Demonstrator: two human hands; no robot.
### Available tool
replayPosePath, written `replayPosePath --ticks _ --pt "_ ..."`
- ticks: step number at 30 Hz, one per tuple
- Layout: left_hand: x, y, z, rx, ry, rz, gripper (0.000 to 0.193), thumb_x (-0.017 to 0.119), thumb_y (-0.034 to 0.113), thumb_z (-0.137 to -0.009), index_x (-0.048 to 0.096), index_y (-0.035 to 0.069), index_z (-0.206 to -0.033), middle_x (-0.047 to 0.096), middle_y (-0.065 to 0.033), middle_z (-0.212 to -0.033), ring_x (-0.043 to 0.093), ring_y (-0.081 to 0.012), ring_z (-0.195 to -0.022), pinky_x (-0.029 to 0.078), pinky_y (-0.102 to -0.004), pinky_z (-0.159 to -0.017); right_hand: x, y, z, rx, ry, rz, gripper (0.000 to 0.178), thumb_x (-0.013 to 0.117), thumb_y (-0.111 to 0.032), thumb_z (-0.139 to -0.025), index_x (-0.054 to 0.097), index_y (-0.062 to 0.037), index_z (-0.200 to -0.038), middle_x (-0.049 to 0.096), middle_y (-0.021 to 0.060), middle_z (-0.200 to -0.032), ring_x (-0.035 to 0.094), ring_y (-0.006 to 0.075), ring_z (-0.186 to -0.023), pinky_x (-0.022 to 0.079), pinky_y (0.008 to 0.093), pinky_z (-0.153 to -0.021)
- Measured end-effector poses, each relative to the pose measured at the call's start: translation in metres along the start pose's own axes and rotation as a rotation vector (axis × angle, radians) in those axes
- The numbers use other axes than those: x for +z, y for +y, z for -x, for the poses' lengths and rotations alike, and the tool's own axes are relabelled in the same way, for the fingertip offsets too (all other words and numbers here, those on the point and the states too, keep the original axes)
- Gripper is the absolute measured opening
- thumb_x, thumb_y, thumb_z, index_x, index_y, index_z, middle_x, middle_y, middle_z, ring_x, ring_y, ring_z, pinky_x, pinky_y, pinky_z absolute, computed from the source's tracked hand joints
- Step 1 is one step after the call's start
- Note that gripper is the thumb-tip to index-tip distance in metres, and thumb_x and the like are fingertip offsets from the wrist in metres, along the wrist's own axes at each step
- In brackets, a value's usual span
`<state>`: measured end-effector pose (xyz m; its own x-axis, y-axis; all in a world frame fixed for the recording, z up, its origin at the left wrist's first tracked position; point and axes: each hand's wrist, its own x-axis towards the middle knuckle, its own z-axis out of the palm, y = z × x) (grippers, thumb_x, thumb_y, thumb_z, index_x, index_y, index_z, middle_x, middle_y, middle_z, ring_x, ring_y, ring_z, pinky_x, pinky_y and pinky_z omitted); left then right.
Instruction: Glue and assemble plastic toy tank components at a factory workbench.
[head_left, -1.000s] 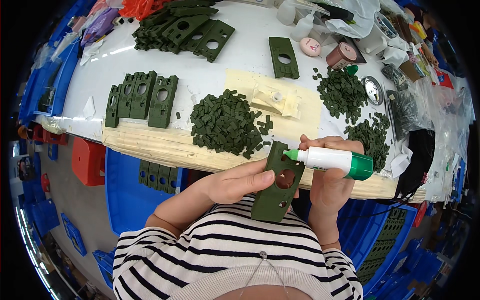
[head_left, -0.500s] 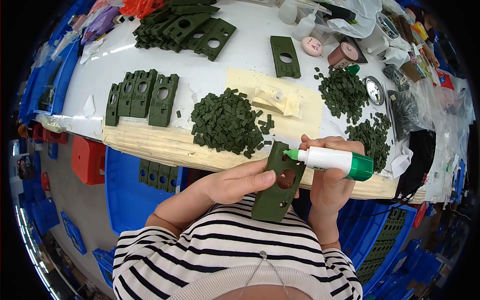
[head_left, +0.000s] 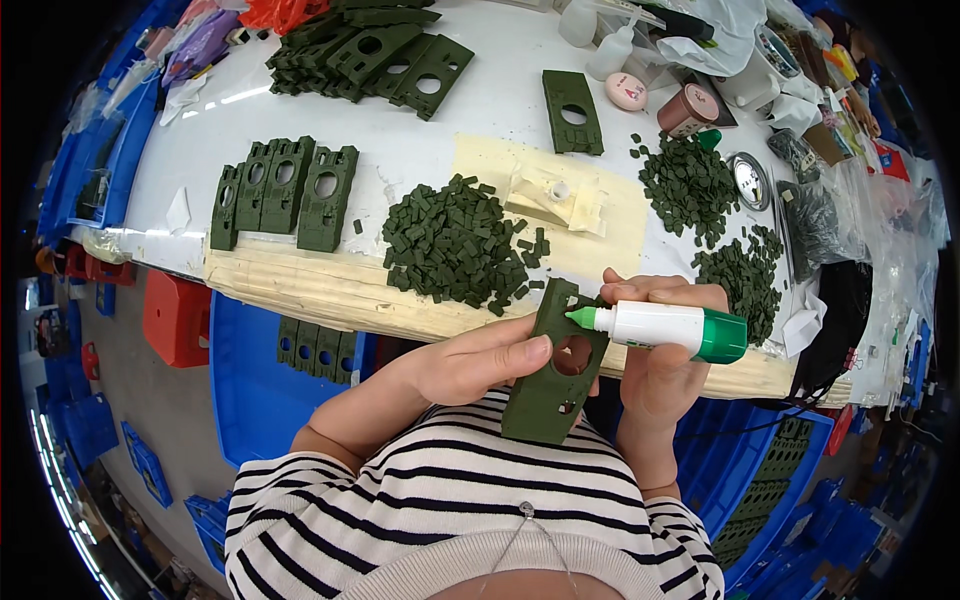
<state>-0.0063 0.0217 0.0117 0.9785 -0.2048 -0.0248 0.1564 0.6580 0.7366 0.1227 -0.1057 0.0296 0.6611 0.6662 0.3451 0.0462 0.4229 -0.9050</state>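
Observation:
My left hand grips a dark green plastic model hull by its side, tilted up in front of my chest. The hull has a large round hole and smaller openings. Closed around a white glue bottle with a green base and green nozzle is my right hand. The nozzle points left, its tip at the upper part of the hull near a small opening; whether it touches cannot be made out. Just beyond the hands lies a heap of small green plastic pieces.
Several green hulls stand at the left, with a larger stack behind. One hull lies apart near a pink tin. Two more piles of pieces lie right. Blue bins holding hulls flank me below the table edge.
The glue nozzle has shifted very slightly down on the hull, and the hull has tilted a little. Both hands keep their hold.

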Motion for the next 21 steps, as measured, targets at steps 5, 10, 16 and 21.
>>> replayPosePath --ticks 5,10,16,21 --pt "0.0004 0.0014 0.0009 -0.015 0.004 -0.001 0.059 0.031 0.038 -0.097 0.018 -0.003 -0.138 0.051 -0.0146 -0.112 0.051 -0.0196 -0.104 0.042 -0.0316 -0.089 0.0005 0.0005 -0.0002 -0.015 -0.015 0.0 0.046 0.063 -0.037 -0.082 0.043 -0.0004 -0.101 0.061 0.0196 -0.093 0.06 0.0284 -0.092 0.046 0.0464 -0.09" --pt "0.0002 0.0016 0.0003 -0.009 -0.005 0.004 0.06 0.031 0.038 -0.097 0.015 -0.002 -0.139 0.051 -0.0146 -0.113 0.051 -0.0196 -0.104 0.043 -0.0317 -0.089 0.0001 0.0013 -0.0001 -0.026 -0.017 0.008 0.045 0.063 -0.036 -0.083 0.043 -0.0003 -0.101 0.061 0.0195 -0.093 0.061 0.0281 -0.092 0.046 0.0464 -0.09" --pt "0.0011 0.002 0.0004 -0.006 0.003 0.001 0.059 0.032 0.038 -0.097 0.019 -0.003 -0.137 0.05 -0.0147 -0.114 0.051 -0.0196 -0.105 0.043 -0.0317 -0.089 -0.0003 0.0019 -0.0005 -0.041 -0.027 0.002 0.044 0.063 -0.035 -0.083 0.043 -0.0001 -0.101 0.061 0.0196 -0.093 0.061 0.0271 -0.092 0.046 0.0474 -0.09" --pt "-0.0004 -0.0002 0.0001 -0.001 -0.007 -0.005 0.058 0.032 0.038 -0.097 0.02 -0.003 -0.136 0.051 -0.0149 -0.113 0.051 -0.0196 -0.104 0.043 -0.0319 -0.089 -0.0001 0.0015 -0.0004 -0.043 -0.024 -0.001 0.043 0.062 -0.034 -0.084 0.043 0.0001 -0.101 0.061 0.0196 -0.093 0.061 0.0269 -0.092 0.046 0.048 -0.09"
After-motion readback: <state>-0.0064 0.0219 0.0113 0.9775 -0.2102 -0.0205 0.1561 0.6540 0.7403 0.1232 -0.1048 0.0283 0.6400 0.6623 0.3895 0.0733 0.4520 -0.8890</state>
